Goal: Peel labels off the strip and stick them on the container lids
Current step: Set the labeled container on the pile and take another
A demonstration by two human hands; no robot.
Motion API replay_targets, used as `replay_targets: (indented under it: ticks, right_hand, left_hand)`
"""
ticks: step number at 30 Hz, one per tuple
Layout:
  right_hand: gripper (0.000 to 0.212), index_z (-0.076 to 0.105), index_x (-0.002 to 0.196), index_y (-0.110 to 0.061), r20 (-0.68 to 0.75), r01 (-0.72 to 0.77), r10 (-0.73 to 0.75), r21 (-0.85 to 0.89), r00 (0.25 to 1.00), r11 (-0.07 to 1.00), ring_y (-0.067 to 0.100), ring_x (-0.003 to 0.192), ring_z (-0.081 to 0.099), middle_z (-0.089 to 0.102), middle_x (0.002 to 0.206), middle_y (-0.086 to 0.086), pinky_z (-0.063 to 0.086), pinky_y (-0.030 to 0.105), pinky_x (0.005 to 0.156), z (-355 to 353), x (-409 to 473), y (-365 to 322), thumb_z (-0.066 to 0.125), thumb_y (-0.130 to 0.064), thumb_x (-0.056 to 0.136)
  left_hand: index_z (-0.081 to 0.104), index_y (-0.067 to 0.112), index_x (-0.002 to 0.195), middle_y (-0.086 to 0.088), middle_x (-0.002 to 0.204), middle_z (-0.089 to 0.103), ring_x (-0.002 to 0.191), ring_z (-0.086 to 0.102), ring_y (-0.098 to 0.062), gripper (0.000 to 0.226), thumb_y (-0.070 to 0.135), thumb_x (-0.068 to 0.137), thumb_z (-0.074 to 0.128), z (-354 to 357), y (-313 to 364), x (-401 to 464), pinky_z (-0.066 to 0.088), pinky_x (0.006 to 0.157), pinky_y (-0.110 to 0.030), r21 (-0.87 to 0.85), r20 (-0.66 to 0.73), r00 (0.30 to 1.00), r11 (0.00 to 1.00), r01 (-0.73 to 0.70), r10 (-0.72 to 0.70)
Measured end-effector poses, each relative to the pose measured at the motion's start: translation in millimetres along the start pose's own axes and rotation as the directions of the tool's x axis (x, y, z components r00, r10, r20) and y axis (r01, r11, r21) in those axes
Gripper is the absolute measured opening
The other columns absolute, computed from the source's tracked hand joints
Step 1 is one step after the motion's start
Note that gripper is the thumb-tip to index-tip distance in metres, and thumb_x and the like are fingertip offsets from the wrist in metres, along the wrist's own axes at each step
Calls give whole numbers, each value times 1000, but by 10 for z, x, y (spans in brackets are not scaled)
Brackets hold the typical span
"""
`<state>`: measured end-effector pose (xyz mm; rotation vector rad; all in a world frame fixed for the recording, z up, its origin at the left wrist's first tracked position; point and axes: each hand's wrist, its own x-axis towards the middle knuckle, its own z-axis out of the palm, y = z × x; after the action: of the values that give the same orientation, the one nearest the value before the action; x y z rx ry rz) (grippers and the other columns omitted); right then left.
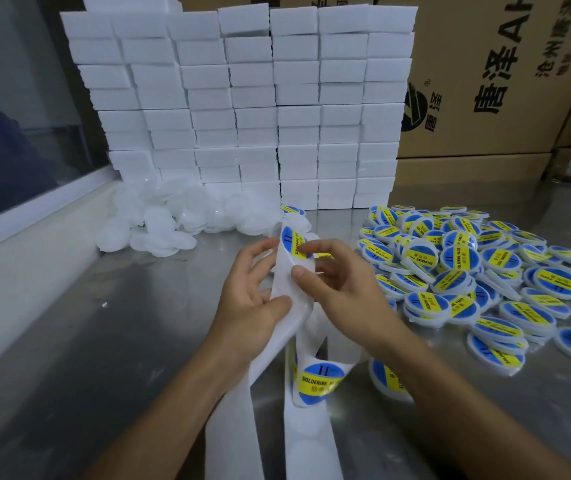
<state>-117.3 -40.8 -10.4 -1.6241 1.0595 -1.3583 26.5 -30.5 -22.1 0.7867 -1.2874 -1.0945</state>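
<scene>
The white backing strip [286, 299] is held up over the surface [121, 327] between both hands: the left hand [253, 289] has its grip closed on the strip, thumb pressed to the front and fingers curled behind, while the right hand [336, 275] pinches the strip's edge with its thumb and reaches its fingertips to the blue-and-yellow label [294, 244] at the top of the strip. Below the hands the strip hangs in loops toward the near edge, where another label [318, 379] reading "SOLDERING PASTE" is carried on it. To the right, labelled lids [467, 268] are heaped in an overlapping pile that spreads to the right edge of the view. Behind the hands and to the left, unlabelled white lids [173, 220] are piled against a wall of stacked white blocks [242, 98]. Printed cardboard cartons [492, 81] are stacked at the back right. A bare stretch of metal lies to the left of the hands, bounded by a white window ledge [34, 223].
</scene>
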Motion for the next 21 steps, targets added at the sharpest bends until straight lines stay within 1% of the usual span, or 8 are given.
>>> replay_targets:
  ticks: [2,4,7,10,13,15,18,21]
  right_hand:
    - [25,67,108,-15,-61,-52,60,122,996,991,23,85,64,73,100,10,57,41,83,-13,11,-21,70,-4,86]
    - [35,68,113,-15,-64,-52,65,177,996,983,23,79,65,75,96,5,58,34,77,-40,11,-27,70,4,84]
    - [45,66,119,-15,-48,73,-73,-2,996,997,24,66,54,67,109,4,53,33,68,-67,-3,-41,66,11,83]
    - [52,62,124,-11,25,245,-245,-161,969,956,20,84,62,57,125,-3,53,35,74,-61,-11,-35,60,17,80]
    - [49,63,126,-15,72,372,-377,-411,924,833,4,87,57,51,128,-2,52,29,74,-50,-36,36,66,6,82]
    - [40,68,120,-21,28,372,-435,-570,900,733,7,84,55,47,132,5,54,37,72,-48,-46,63,73,-7,83]
    - [29,74,108,-17,21,427,-541,-639,841,640,18,85,58,53,124,13,54,45,63,-54,-26,63,78,-14,80]
    - [21,75,103,-10,72,494,-597,-646,799,582,25,80,65,66,104,9,53,46,66,-63,-1,67,75,-17,83]
  left_hand:
    - [50,24,123,3,122,68,100,69,-29,69,-19,69,52,8,-1,-3,58,73,-36,2,25,999,1000,23,-23]
    - [51,22,123,1,119,70,100,69,-29,69,-28,75,49,13,-15,-6,58,70,-34,5,32,999,999,43,-43]
    - [59,18,115,-1,107,74,91,73,-22,46,-16,84,58,-1,-21,12,57,66,-27,-52,-34,996,996,79,-80]
    - [64,14,110,-3,95,76,83,73,-18,30,-5,87,63,-11,-27,36,56,64,-24,-36,-85,990,994,107,-110]
    - [68,12,100,-4,88,77,76,73,-16,22,-4,86,64,-30,-39,45,55,61,-22,-13,-160,981,993,114,-114]
    - [70,12,98,-6,89,77,77,73,-17,17,0,86,67,-44,-41,49,56,62,-23,-5,-203,973,993,115,-114]
    - [72,16,92,-5,87,77,75,73,-15,13,5,86,69,-46,-40,56,56,62,-22,-9,-241,965,995,100,-99]
    - [74,21,83,-3,84,77,74,72,-11,16,6,86,70,-33,-36,54,57,65,-22,13,-279,958,997,72,-65]
